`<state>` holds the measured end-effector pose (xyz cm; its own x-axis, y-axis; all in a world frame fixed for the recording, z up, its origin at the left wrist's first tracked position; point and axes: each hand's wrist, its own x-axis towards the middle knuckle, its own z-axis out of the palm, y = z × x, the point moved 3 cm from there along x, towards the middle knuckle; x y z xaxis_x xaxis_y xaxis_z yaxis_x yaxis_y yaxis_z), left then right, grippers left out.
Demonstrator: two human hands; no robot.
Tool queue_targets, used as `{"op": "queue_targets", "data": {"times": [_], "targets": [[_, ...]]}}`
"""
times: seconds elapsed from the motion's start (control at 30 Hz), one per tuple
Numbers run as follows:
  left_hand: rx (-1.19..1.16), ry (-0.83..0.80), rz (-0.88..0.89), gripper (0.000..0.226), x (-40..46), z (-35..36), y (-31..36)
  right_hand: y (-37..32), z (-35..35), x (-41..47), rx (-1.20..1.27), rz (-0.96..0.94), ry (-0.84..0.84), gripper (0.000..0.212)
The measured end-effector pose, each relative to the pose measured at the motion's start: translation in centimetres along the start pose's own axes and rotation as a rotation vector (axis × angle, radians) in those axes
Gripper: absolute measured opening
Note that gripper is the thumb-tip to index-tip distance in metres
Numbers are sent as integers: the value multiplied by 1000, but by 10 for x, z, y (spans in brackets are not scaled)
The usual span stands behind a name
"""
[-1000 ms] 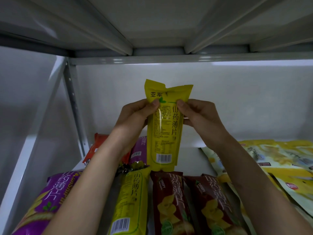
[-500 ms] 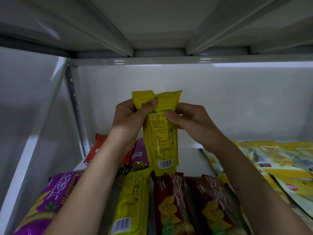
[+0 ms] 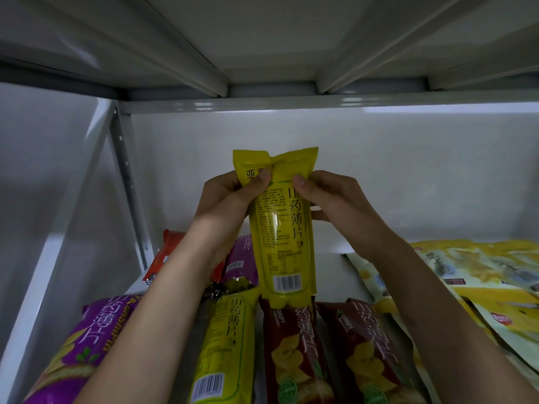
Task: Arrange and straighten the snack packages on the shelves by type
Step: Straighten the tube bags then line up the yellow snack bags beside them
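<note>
Both hands (image 3: 224, 199) (image 3: 329, 202) grip yellow pkg (image 3: 281, 228) upright, barcode end down.

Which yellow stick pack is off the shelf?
The upright yellow pack, held near its top by both hands. The other yellow pack lies flat among the rows.

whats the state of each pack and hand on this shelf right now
held yellow package: upright, back side with barcode toward camera, gripped near its top by both hands
left hand: holds the package's upper left, thumb on front
right hand: holds the package's upper right, thumb on front
second yellow package: lying flat
two dark red packages: lying flat side by side
purple package: lying flat at left
pale yellow bags: lying overlapped at right
</note>
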<state>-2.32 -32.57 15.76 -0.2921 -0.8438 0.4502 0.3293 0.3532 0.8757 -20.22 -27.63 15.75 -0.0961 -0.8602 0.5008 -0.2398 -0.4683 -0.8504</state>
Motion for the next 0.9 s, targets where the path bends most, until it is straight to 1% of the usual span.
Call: {"op": "queue_targets", "data": {"times": [0.07,0.13,0.17,0.2,0.23,0.27,0.3,0.33,0.37,0.4,0.5,0.53,0.57,0.6,0.63,0.67,0.77,0.83,0.9], "targets": [[39,-8,15,33,1,-1,-1,-1,-1,0,30,-22,11,43],[38,-46,7,38,1,1,-1,0,-3,2,14,-68,91,36],[29,-76,-10,42,1,3,-2,1,-4,2,-1,-92,128,40],[31,-115,-35,45,-1,5,-2,1,-4,3,-18,-111,158,51],[55,-159,-67,48,-2,7,-3,1,-5,3,-30,-121,186,61],[95,-207,-103,51,-3,8,-5,1,-6,3,-20,-129,213,66],[139,-251,-137,52,-5,8,-8,0,-8,3,6,-133,234,64],[173,-280,-161,51,-5,7,-10,0,-10,4,33,-121,248,57],[192,-287,-174,50,-6,6,-11,-1,-10,4,45,-98,245,51],[200,-271,-173,49,-6,5,-11,-1,-10,4,53,-64,222,49],[215,-178,-115,45,-5,2,-8,0,-10,3,58,53,69,61],[217,-156,-97,44,-4,2,-7,0,-9,2,38,83,11,62],[216,-146,-91,43,-4,2,-7,0,-8,1,10,87,-28,58],[214,-149,-93,44,-4,2,-7,0,-8,1,-18,71,-35,49],[212,-164,-107,46,-3,2,-8,-1,-8,0,-38,45,-12,41],[211,-193,-130,48,-3,2,-9,-1,-9,1,-52,21,26,38],[282,-369,-225,58,-5,1,-15,4,-12,3,-77,-13,133,41],[350,-472,-277,62,-8,0,-20,4,-14,4,-78,5,155,40],[395,-451,-275,57,-8,-1,-19,4,-13,2,-84,35,111,45]]}}
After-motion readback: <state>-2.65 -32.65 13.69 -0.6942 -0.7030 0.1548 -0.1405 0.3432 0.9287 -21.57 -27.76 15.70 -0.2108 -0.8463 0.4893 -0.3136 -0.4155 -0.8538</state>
